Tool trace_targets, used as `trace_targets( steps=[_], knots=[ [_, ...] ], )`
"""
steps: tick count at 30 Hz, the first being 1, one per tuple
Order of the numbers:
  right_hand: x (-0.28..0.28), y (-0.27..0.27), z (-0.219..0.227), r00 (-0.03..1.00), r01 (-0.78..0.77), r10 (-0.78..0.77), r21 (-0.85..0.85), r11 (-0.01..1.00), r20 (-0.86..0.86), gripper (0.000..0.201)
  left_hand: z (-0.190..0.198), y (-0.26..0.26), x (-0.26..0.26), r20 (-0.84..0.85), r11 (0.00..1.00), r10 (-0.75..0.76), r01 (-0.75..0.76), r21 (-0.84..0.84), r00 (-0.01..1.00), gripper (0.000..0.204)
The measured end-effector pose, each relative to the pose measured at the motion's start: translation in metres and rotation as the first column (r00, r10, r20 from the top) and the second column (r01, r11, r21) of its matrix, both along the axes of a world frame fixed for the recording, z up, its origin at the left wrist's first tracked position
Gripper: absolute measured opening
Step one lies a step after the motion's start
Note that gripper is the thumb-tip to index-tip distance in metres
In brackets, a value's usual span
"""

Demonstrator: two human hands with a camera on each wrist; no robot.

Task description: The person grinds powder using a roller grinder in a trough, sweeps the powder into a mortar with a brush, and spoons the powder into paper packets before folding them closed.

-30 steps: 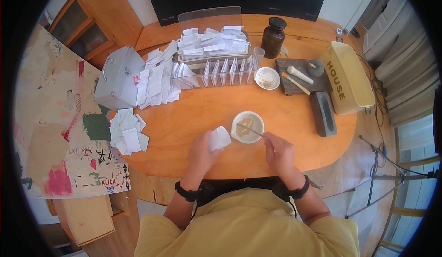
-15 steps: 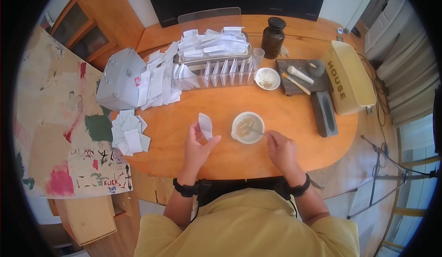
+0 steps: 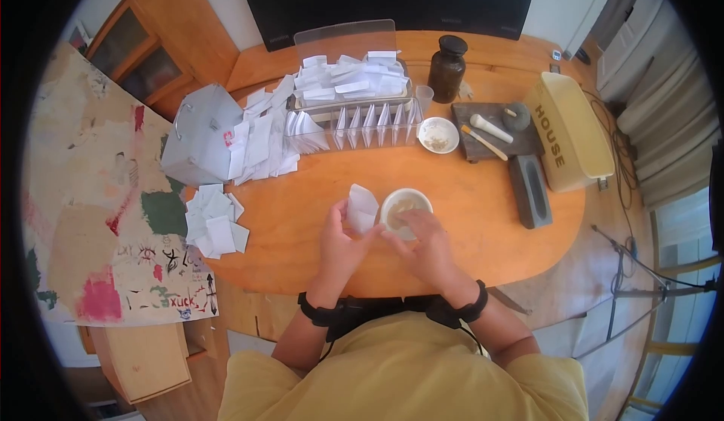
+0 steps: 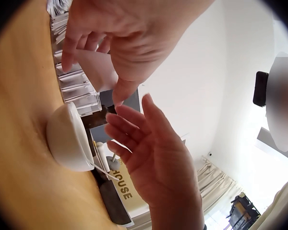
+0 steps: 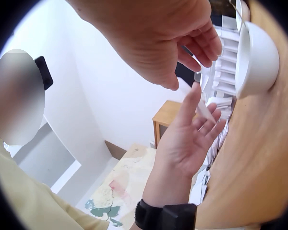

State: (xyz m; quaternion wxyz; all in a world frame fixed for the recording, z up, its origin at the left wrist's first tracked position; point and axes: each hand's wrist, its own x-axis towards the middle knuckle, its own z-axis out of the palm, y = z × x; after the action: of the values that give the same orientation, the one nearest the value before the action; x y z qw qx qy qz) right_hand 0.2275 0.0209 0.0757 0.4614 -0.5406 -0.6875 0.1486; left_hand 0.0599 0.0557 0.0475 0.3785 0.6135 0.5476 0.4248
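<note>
"Silver metal box (image 3: 196, 138) at the left of the frame, with white papers (image 3: 217, 225) heaped below it. Why so near?"

"Probably for easy reach from the left side. Further right, at upper centre, folded papers (image 3: 351, 127) stand in a clear rack (image 3: 418, 130), I suppose to keep them upright and separate."

"And the left hand (image 3: 343, 244)?"

"At the centre. It holds a folded paper (image 3: 363, 208) between thumb and fingers, perhaps so that the paper keeps its shape. What is inside it, I cannot tell."

"Where is the bowl (image 4: 67, 139)?"

"On the table (image 3: 302, 206), at the centre of the head view, just right of the paper. Pale stuff is in it. One thin handle (image 4: 105, 171) leans over its rim, maybe laid so to free the right hand (image 3: 426, 253)."

"So that hand grips nothing?"

"Nothing that I see. Its thumb and fingers are apart, loosely bent, near the bowl. Whether they touch the left thumb, I cannot tell."

"And at the right?"

"Brush (image 3: 485, 142) and pestle (image 3: 490, 127) lie on a dark board (image 3: 520, 143), perhaps to keep the table clean. Then comes a grey trough (image 3: 520, 195), then a yellow bin (image 3: 573, 138)."
</note>
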Motion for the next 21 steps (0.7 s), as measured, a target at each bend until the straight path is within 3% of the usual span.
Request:
trace_targets(
  steps=[3,6,9,12,15,17,19,21],
  knots=[
    [-0.019,0.008,0.000,0.957,-0.075,0.002,-0.238,0.968,-0.291,0.025,0.003,0.000,0.011,-0.016,0.999,0.031,-0.030,0.034,0.999,0.063],
    [-0.019,0.014,-0.011,0.901,-0.166,-0.070,-0.489,0.856,-0.428,0.024,0.008,-0.003,0.016,-0.192,0.995,0.044,-0.026,0.095,0.980,0.063],
    [-0.018,0.018,-0.033,0.869,-0.111,-0.128,-0.440,0.891,-0.479,0.023,0.017,-0.004,0.021,-0.173,0.999,0.006,-0.015,-0.047,0.985,0.058],
    [-0.004,0.018,-0.015,0.774,-0.195,-0.193,-0.518,0.833,-0.602,0.021,0.018,-0.006,0.021,0.065,0.995,-0.094,0.096,-0.040,0.994,0.059],
    [0.016,0.021,-0.017,0.759,-0.335,-0.131,-0.555,0.762,-0.638,0.020,0.000,0.006,0.005,0.050,0.977,-0.167,0.172,-0.128,0.985,0.048],
    [0.027,0.022,-0.018,0.755,-0.426,-0.084,-0.584,0.691,-0.650,0.020,0.001,0.017,-0.002,0.245,0.950,-0.186,0.238,-0.201,0.951,0.040],
    [0.029,0.022,-0.015,0.746,-0.489,-0.069,-0.615,0.618,-0.663,0.020,0.022,0.027,-0.005,0.387,0.893,-0.210,0.337,-0.298,0.898,0.031],
    [0.031,0.022,-0.005,0.736,-0.525,-0.086,-0.646,0.553,-0.672,0.020,0.010,0.038,-0.013,0.465,0.817,-0.256,0.447,-0.364,0.847,0.027]
  ],
)
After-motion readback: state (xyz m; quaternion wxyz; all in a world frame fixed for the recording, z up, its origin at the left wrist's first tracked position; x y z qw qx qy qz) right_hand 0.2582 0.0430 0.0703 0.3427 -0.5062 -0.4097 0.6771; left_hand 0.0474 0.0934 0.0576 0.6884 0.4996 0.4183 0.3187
